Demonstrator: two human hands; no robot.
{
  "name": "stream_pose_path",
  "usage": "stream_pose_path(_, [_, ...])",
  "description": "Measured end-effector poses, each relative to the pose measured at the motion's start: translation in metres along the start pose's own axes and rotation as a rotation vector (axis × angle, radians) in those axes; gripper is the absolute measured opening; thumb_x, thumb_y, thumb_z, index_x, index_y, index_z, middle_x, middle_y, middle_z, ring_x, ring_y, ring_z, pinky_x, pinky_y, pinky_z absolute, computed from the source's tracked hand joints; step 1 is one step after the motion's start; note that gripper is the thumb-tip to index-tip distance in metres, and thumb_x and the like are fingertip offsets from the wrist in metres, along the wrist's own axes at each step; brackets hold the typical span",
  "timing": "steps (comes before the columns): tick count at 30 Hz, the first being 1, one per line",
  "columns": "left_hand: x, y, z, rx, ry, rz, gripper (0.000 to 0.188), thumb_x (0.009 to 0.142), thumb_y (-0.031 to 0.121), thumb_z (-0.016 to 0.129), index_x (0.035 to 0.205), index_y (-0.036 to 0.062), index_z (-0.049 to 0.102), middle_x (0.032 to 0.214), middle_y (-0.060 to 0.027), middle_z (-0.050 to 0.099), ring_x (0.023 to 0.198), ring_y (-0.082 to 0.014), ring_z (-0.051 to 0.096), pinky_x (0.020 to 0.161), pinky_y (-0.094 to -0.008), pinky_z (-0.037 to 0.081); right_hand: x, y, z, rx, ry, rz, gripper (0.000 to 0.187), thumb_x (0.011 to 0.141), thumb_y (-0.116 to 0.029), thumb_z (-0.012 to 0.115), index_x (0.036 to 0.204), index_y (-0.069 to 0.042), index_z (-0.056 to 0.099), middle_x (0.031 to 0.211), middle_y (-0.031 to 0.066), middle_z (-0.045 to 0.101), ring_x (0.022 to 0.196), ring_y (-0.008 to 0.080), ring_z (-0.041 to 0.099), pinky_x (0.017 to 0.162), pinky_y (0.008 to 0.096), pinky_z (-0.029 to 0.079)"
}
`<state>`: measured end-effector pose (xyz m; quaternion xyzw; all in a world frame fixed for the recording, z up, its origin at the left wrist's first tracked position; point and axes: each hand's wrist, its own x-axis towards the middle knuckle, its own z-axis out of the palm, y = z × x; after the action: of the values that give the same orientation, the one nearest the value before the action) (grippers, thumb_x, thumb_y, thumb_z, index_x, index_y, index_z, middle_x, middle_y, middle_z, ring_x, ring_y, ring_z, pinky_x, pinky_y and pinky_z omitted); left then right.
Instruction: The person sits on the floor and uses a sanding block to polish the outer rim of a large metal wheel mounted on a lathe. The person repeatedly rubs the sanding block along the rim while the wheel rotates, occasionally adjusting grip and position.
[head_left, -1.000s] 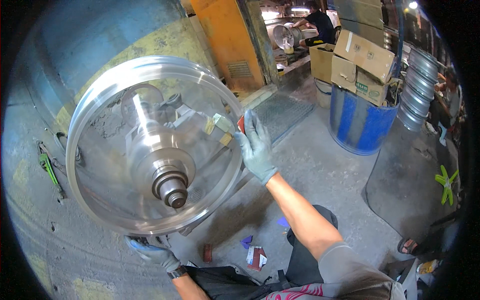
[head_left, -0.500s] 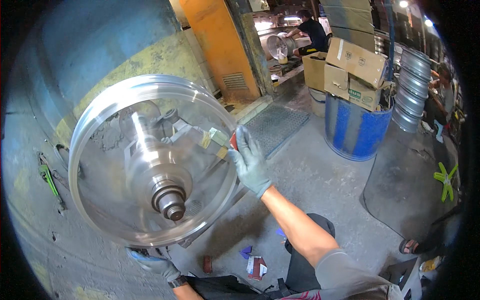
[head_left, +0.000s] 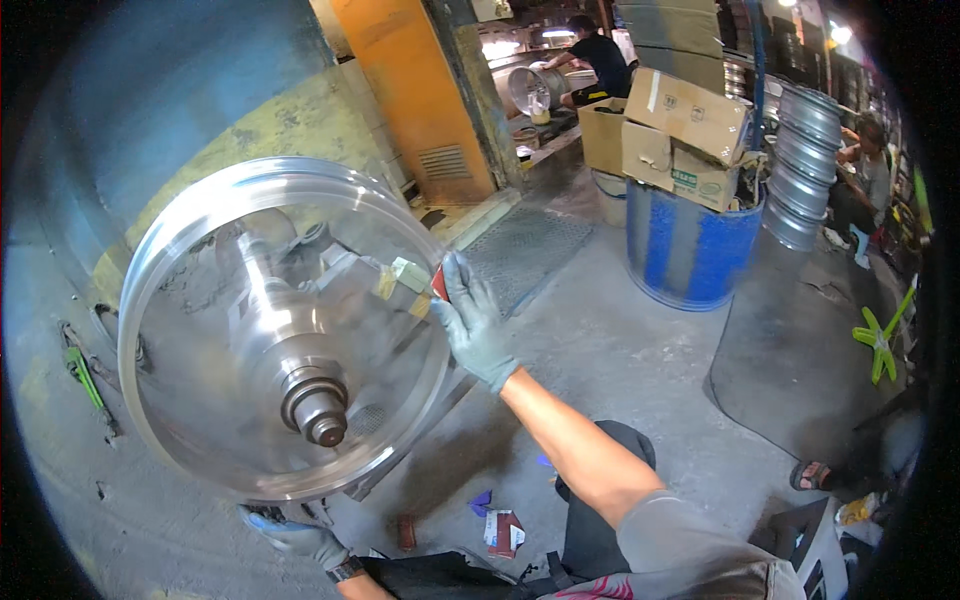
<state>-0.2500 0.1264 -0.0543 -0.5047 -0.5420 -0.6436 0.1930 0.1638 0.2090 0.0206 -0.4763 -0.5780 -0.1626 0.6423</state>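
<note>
A silvery wheel rim (head_left: 215, 200) is mounted on a metal spindle (head_left: 318, 405) at the left, its inner part blurred by spinning. My right hand (head_left: 475, 325), in a grey glove, presses a folded piece of red sandpaper (head_left: 439, 284) against the rim's right edge. Below the rim's bottom edge is my left hand (head_left: 295, 538), gloved in grey-blue, with its fingers stretched out toward the metal. The fingertips are partly hidden, and nothing shows in that hand. Behind the rim, a pale green block (head_left: 410, 273) sits on a machine part beside my right fingers.
A blue drum (head_left: 690, 255) topped with cardboard boxes (head_left: 685, 115) stands right of a floor mat (head_left: 525, 250). Stacked rims (head_left: 803, 165) rise behind it. One person (head_left: 598, 65) works on another rim at the back. Small scraps (head_left: 504, 533) lie near my knees.
The whole view has shifted slightly, so everything sits a little farther left. My right hand stays at the rim's right edge with the sandpaper, and my left stays below it.
</note>
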Motion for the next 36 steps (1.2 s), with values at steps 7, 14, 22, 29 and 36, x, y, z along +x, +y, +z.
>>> stream_pose_path(7, [-0.001, -0.006, 0.001, 0.148, 0.020, 0.216, 0.064, 0.107, 0.036, 0.050, 0.156, 0.0005, 0.030, 0.156, -0.0266, 0.039, 0.139, -0.0446, 0.045, 0.115, -0.0526, 0.041, -0.001, 0.006, -0.001, 0.036, -0.016, -0.008, 0.065, 0.100, -0.022, 0.063, 0.157, -0.004, 0.038, 0.156, 0.0235, 0.043, 0.138, 0.0408, 0.048, 0.110, 0.0456, 0.040])
stream_pose_path(14, [0.003, -0.003, -0.002, -0.166, -0.020, -0.185, 0.066, 0.106, 0.034, 0.052, 0.157, 0.0003, 0.027, 0.155, -0.0268, 0.039, 0.139, -0.0446, 0.045, 0.114, -0.0518, 0.043, -0.002, 0.001, 0.000, 0.054, -0.027, 0.007, 0.065, 0.100, -0.019, 0.063, 0.157, -0.003, 0.037, 0.157, 0.0229, 0.043, 0.138, 0.0412, 0.047, 0.112, 0.0447, 0.038])
stream_pose_path(22, [0.000, -0.001, -0.002, -0.119, 0.032, -0.075, 0.059, 0.106, 0.033, 0.051, 0.151, -0.0033, 0.038, 0.153, -0.0248, 0.043, 0.139, -0.0400, 0.046, 0.115, -0.0498, 0.040, -0.003, 0.004, 0.000, 0.103, -0.015, 0.093, 0.062, 0.100, -0.018, 0.062, 0.155, -0.002, 0.040, 0.155, 0.0229, 0.045, 0.138, 0.0425, 0.048, 0.111, 0.0458, 0.039])
stream_pose_path(29, [0.006, 0.027, 0.001, -0.452, 0.097, -0.402, 0.063, 0.111, 0.042, 0.033, 0.151, -0.0063, 0.040, 0.156, -0.0232, 0.041, 0.143, -0.0346, 0.042, 0.119, -0.0463, 0.034, -0.004, 0.007, -0.001, 0.115, -0.027, 0.084, 0.059, 0.102, -0.019, 0.061, 0.155, -0.002, 0.041, 0.154, 0.0224, 0.047, 0.137, 0.0404, 0.050, 0.111, 0.0447, 0.039])
stream_pose_path(36, [0.012, 0.047, -0.002, -0.527, 0.093, -0.495, 0.062, 0.111, 0.043, 0.033, 0.153, -0.0029, 0.039, 0.157, -0.0206, 0.040, 0.144, -0.0334, 0.041, 0.117, -0.0470, 0.036, -0.003, 0.004, -0.006, 0.202, -0.071, 0.116, 0.058, 0.103, -0.018, 0.060, 0.156, -0.003, 0.040, 0.154, 0.0204, 0.048, 0.135, 0.0378, 0.051, 0.111, 0.0421, 0.040])
